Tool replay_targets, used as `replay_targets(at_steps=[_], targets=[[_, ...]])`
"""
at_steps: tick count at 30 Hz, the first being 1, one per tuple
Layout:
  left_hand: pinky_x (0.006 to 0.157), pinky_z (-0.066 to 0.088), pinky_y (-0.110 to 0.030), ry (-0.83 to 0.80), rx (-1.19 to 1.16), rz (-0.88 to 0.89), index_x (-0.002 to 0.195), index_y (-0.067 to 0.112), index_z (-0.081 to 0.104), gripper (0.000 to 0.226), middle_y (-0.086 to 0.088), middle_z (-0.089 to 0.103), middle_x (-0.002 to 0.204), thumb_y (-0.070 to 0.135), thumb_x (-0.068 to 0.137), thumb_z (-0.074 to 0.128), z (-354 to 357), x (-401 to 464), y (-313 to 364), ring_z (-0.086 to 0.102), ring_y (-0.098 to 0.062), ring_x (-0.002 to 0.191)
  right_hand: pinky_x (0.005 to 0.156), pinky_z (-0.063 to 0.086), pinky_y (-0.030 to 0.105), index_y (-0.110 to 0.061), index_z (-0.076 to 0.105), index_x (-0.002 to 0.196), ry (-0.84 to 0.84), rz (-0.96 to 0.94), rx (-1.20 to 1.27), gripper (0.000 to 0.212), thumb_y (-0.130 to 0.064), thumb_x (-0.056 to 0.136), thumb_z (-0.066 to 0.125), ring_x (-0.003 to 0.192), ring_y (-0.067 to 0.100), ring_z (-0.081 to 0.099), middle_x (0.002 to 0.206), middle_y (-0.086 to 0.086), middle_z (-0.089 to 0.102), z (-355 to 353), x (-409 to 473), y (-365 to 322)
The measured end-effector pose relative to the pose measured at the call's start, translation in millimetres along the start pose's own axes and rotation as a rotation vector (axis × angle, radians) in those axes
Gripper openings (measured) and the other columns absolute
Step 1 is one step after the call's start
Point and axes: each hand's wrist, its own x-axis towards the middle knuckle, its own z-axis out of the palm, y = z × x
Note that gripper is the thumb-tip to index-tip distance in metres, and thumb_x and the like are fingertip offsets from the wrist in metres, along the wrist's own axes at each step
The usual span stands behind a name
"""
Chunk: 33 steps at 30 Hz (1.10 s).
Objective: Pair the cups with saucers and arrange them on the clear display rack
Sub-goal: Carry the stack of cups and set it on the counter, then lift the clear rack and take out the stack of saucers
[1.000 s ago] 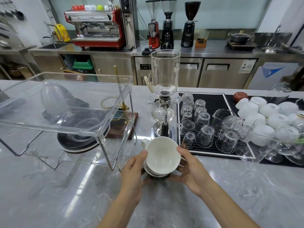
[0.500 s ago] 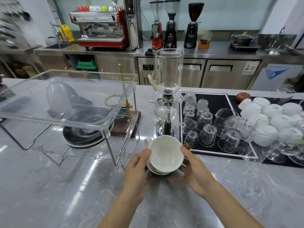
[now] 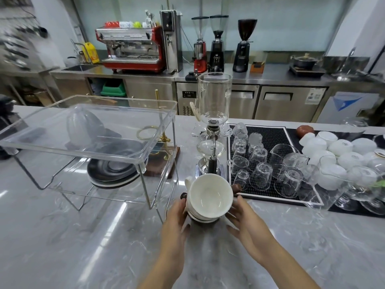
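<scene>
White cup [image 3: 209,195] sat on saucer stack [image 3: 203,217], just right of clear rack [image 3: 91,130]. Left hand [image 3: 177,215] and right hand [image 3: 245,217] gripped stack, fingers curled around sides. Rack top bare of pairs; dark saucers [image 3: 112,167] beneath; placing seemingly not started.

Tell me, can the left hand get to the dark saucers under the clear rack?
Probably yes, but not yet. The left hand is gripping the white cup and its saucer. The stacked dark round saucers sit under the clear plastic display rack, whose front looks open.
</scene>
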Motion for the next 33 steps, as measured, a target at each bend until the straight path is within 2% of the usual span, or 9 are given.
replay_targets(at_steps=[3, 6, 8, 13, 17, 22, 26, 30, 33], targets=[[0.100, 0.044, -0.037, 0.032, -0.052, -0.069, 0.110, 0.027, 0.070, 0.035, 0.009, 0.074, 0.120, 0.043, 0.105, 0.039, -14, -10, -6, 0.062, -0.007, 0.112, 0.106, 0.040, 0.046, -0.004, 0.060, 0.132, 0.070, 0.032, 0.002, 0.046, -0.034, 0.106, 0.036, 0.116, 0.028, 0.056, 0.128, 0.014, 0.063, -3, -13, 11], [0.107, 0.042, -0.045, 0.052, -0.114, -0.146, 0.116, 0.016, 0.068, 0.042, -0.003, 0.069, 0.126, 0.042, 0.105, 0.037, -30, -21, -10, 0.063, -0.024, 0.115, 0.096, 0.043, 0.047, 0.000, 0.061, 0.127, 0.072, 0.099, 0.032, 0.045, -0.031, 0.106, 0.037, 0.108, 0.033, 0.058, 0.123, 0.019, 0.065, 1, -32, 23], [0.103, 0.045, -0.047, 0.058, -0.128, -0.162, 0.117, 0.012, 0.068, 0.045, -0.007, 0.071, 0.124, 0.041, 0.105, 0.036, -42, -27, -13, 0.063, -0.027, 0.117, 0.092, 0.045, 0.048, 0.003, 0.061, 0.126, 0.056, 0.125, 0.047, 0.044, -0.029, 0.106, 0.037, 0.108, 0.034, 0.057, 0.121, 0.022, 0.065, 6, -40, 30], [0.085, 0.053, -0.044, 0.107, -0.051, -0.097, 0.111, 0.010, 0.074, 0.041, -0.008, 0.077, 0.111, 0.032, 0.105, 0.039, -71, -40, -13, 0.068, -0.029, 0.106, 0.101, 0.046, 0.050, -0.002, 0.064, 0.119, -0.012, 0.087, -0.073, 0.031, -0.020, 0.105, 0.044, 0.111, 0.037, 0.064, 0.120, 0.021, 0.069, 26, -53, 43], [0.074, 0.054, -0.040, 0.174, 0.053, 0.039, 0.101, 0.009, 0.077, 0.029, -0.005, 0.081, 0.087, 0.011, 0.102, 0.048, -96, -48, -4, 0.071, -0.028, 0.091, 0.084, 0.053, 0.029, -0.004, 0.065, 0.113, -0.134, -0.084, -0.320, 0.020, -0.001, 0.099, 0.051, 0.098, 0.027, 0.067, 0.111, 0.015, 0.073, 50, -61, 52], [0.075, 0.056, -0.037, 0.230, 0.109, 0.258, 0.102, 0.013, 0.077, 0.029, -0.008, 0.081, 0.093, 0.004, 0.099, 0.050, -131, -58, 21, 0.074, -0.029, 0.091, 0.080, 0.054, 0.013, -0.009, 0.066, 0.111, -0.294, -0.236, -0.483, 0.027, 0.008, 0.090, 0.062, 0.106, 0.021, 0.069, 0.114, 0.009, 0.073, 91, -66, 58], [0.078, 0.054, -0.043, 0.273, -0.008, 0.264, 0.103, 0.008, 0.077, 0.032, -0.016, 0.078, 0.095, 0.009, 0.103, 0.045, -154, -54, 51, 0.071, -0.035, 0.093, 0.086, 0.057, 0.022, -0.012, 0.069, 0.111, -0.339, -0.307, -0.436, 0.026, 0.002, 0.090, 0.063, 0.106, 0.019, 0.071, 0.109, 0.003, 0.077, 127, -67, 53], [0.089, 0.053, -0.049, 0.260, -0.119, 0.297, 0.111, 0.006, 0.075, 0.041, -0.020, 0.077, 0.106, 0.024, 0.104, 0.039, -179, -51, 84, 0.070, -0.035, 0.100, 0.094, 0.058, 0.034, -0.012, 0.069, 0.111, -0.308, -0.357, -0.319, 0.034, -0.021, 0.078, 0.064, 0.107, 0.020, 0.072, 0.109, 0.002, 0.078, 168, -64, 54], [0.092, 0.053, -0.047, 0.231, -0.200, 0.311, 0.117, 0.003, 0.072, 0.045, -0.020, 0.075, 0.112, 0.032, 0.100, 0.042, -193, -42, 105, 0.070, -0.035, 0.103, 0.093, 0.058, 0.035, -0.014, 0.069, 0.112, -0.244, -0.387, -0.220, 0.026, -0.008, 0.088, 0.058, 0.109, 0.022, 0.071, 0.110, 0.003, 0.077, 196, -58, 60]])
